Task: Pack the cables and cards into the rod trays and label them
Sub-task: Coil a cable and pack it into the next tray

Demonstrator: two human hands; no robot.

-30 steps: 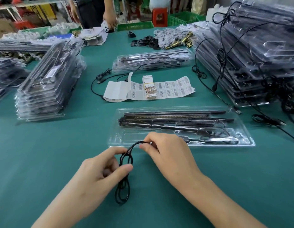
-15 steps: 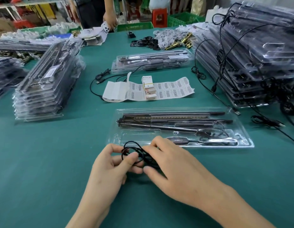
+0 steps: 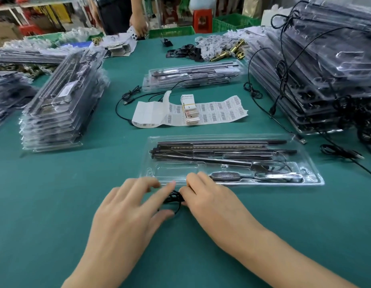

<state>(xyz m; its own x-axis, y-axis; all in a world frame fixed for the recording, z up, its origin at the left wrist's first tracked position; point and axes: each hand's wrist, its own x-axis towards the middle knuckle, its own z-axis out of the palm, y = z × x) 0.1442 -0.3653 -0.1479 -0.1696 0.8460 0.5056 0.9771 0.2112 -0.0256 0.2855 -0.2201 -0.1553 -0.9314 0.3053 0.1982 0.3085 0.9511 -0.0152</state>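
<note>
Both hands are near, in the middle, on the green table [image 3: 45,204]. A small black cable [image 3: 173,199], rolled up in a little bunch, sits btw them, just near of the clear tray [image 3: 174,171].

L hand [image 3: 126,206]: thumb & first finger are on each side of the cable bunch & pinch it. The other fingers are spread out & loose, holding nothing.

R hand [image 3: 209,202]: fingers bent down over the right side of the bunch, holding it. Fingertips are hidden under the hand, so can't tell just how they grip.

The clear tray lies flat, long side going left to right. Long dark rods [image 3: 211,150] fill its far half. In its near half there's a dark oval switch box [image 3: 225,176] w/ thin wire going off to the right. The slot at the near left has nothing in it.

Farther off, mid table: a white label sheet [image 3: 222,110] w/ rows of bar codes, curled up at its left end. A stack of small cards [image 3: 189,110] w/ a band round it sits on the sheet. A loose cable [image 3: 128,96] lies just left of the sheet. Past that, another packed tray [image 3: 193,74].

Left: a tall stack of trays [image 3: 62,104]. Right: a bigger pile of trays [image 3: 325,69] w/ black wires draped over it.

Far edge: another person [image 3: 118,13] stands at the table.
</note>
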